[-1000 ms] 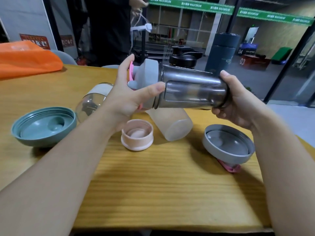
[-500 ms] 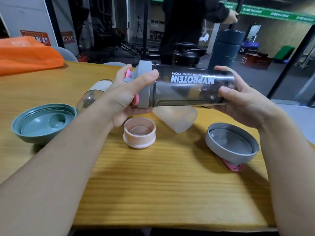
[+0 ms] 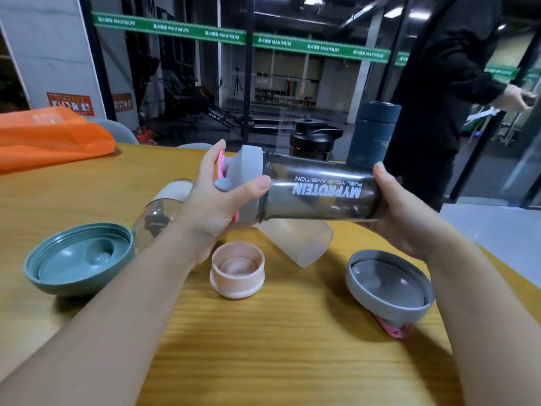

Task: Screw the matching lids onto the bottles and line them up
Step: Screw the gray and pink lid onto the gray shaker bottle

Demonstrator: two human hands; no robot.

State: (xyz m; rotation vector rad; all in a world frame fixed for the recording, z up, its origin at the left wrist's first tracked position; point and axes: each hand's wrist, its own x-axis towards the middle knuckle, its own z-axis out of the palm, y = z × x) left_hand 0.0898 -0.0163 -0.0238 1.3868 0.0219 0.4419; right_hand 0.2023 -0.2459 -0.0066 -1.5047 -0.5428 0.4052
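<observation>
- Dark shaker bottle held sideways in the air above the tabletop's middle.
- Left hand grasps grey lid; right hand grasps base.
- Likely light, stiff, slick plastic; best gripped at lid rim and base.

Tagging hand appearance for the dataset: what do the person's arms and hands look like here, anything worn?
Both forearms are bare up to the frame edge, with no sleeves in view. The left hand and right hand are bare: no gloves, rings, watch or wristband visible. Nails look short and unpainted. No markings or cables.
</observation>
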